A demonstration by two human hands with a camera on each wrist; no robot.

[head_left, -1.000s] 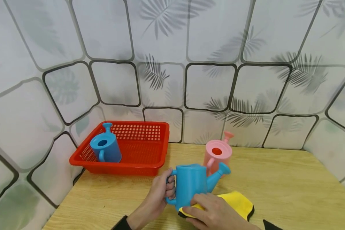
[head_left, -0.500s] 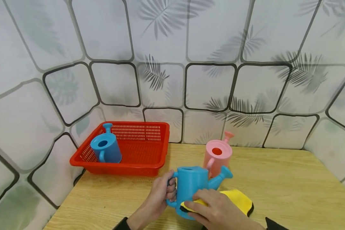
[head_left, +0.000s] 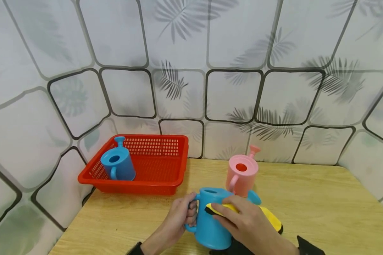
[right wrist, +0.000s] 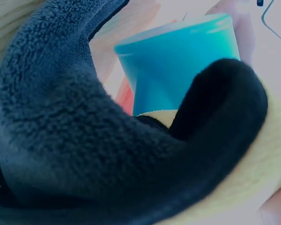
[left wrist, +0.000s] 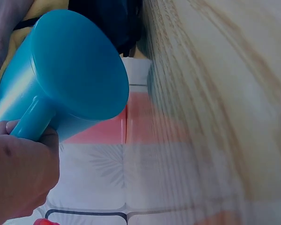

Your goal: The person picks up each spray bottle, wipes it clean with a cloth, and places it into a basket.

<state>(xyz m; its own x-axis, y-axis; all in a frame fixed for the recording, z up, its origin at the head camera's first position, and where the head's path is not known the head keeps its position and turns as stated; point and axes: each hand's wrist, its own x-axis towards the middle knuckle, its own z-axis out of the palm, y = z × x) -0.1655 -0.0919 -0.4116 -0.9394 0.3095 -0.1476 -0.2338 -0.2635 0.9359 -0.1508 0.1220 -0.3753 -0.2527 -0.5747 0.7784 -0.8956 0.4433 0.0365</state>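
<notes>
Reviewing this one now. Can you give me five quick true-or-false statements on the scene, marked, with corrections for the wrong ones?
1. The left hand grips the handle of a blue watering can. True.
2. The right hand hangs idle. False: it holds a yellow cloth against the blue watering can.
3. A second blue can sits in the red basket. True.
4. The pink can lies on its side. False: it stands upright on the wooden table.
5. In the head view, the red basket is left of the pink can. True.
</notes>
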